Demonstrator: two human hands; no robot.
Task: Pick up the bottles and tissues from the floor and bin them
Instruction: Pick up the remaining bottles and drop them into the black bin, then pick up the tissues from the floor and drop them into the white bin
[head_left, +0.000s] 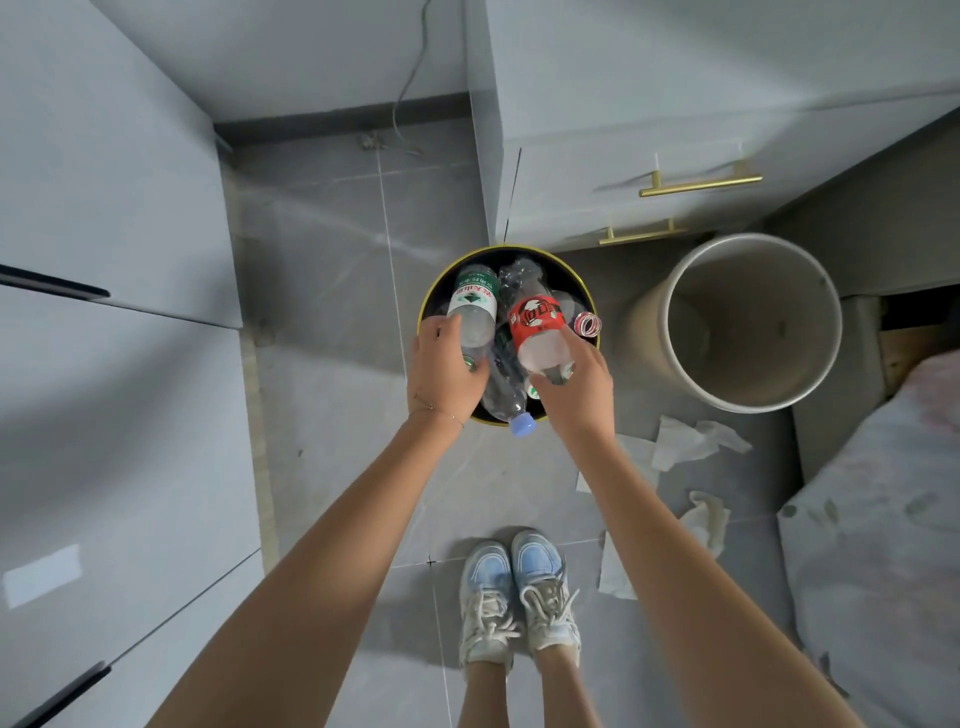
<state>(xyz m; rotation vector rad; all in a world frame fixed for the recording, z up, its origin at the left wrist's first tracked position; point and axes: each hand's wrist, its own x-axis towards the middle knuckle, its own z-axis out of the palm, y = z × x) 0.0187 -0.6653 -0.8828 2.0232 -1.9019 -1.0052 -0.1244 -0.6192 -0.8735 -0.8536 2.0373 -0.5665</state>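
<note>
Over the black bin with a yellow rim (429, 296), my left hand (444, 371) grips a clear bottle with a green label (474, 306) by its neck end. My right hand (574, 384) grips a clear bottle with a red label (537, 325) the same way. Both bottles point into the bin, which holds several other clear bottles; one with a blue cap (521, 423) pokes over the near rim. Crumpled white tissues (685, 441) lie on the grey floor to the right, with another tissue (706, 519) nearer my feet and a flat one (615, 571) beside my right arm.
A beige empty bin (753, 322) stands right of the black one. Grey cabinets with gold handles (698, 184) are behind, and grey drawers (104, 312) on the left. A covered bed corner (883, 519) is at the right. My shoes (519, 592) stand on the tiled floor.
</note>
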